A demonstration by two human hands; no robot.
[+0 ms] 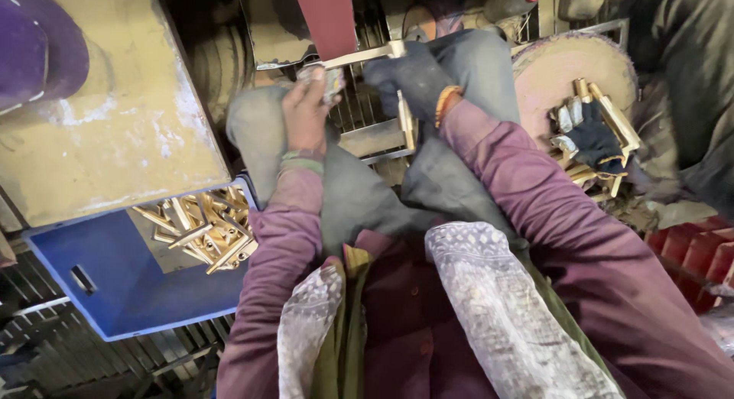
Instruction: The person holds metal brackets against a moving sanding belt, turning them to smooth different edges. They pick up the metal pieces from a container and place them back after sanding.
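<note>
Brass piece (406, 118), a short flat golden bar, held upright just below the red sanding belt (327, 17), pinched at its upper end by the left hand (409, 76) in a dark glove, fingers closed around it; lower end free above the grey trouser knees. Seen from the head camera only: right hand (307, 112) bare, fingers curled shut on a crumpled rag (329, 79), pressed close to the pale metal rest (365, 55) that crosses under the belt. Judged from look alone: solid metal, stiff, heavy for its bulk, no give under pressure, no risk of breaking; polished faces likely slick, edges likely sharp and possibly warm near the belt, so glove or cloth sensible between skin and metal. Best grip likely on the 2 flat faces near one end, thumb against fingers, leaving the other end free; a grip on the narrow edges likelier to twist or slip. Lower left: blue plastic crate (115, 284) holding a loose heap of similar brass bars (202, 229), lying crossed over one another, apart from both hands. Right side: round worn stump (562, 66) carrying more brass bars (612, 120) with a dark glove (592, 143) lying on top of them. Purple sleeves and a patterned white scarf (497, 307) filling the lower middle of the view.
</note>
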